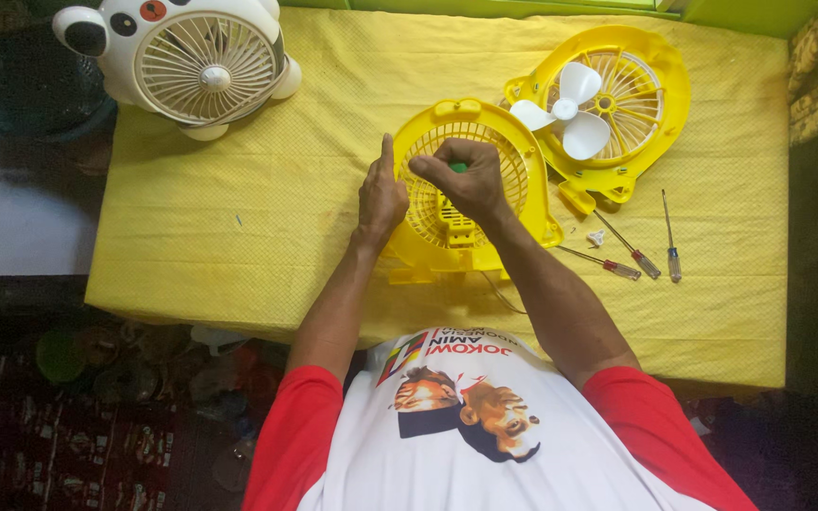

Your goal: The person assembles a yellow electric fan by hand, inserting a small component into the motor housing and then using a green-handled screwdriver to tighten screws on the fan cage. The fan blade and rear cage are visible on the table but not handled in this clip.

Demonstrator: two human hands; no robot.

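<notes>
Two bare forearms reach up from the bottom of the head view and meet over a yellow fan housing (471,185) lying just above the middle of the frame on a bench (239,227) spread with a yellow cloth.

The left hand (382,194) stands at the housing's left rim, fingers held together and extended upward, the index tip pointing toward the top of the frame; it is open and flat, its edge against the rim. The left forearm slants down and left to a red sleeve.

The right hand (461,178) hovers over the round grille, knuckles up, fingers curled tight around a small green object (459,167), only a sliver of which shows, so its kind cannot be told. The right forearm runs down and right, elbow bent outward.

In the upper right of the frame a second yellow housing half (660,90) lies touching the first, with a white three-blade propeller (568,109) at its centre. Right of the hands, three screwdrivers (638,255) lie near one another on the cloth. At the upper left sits a white panda-shaped fan (182,61), well apart from the hands.
</notes>
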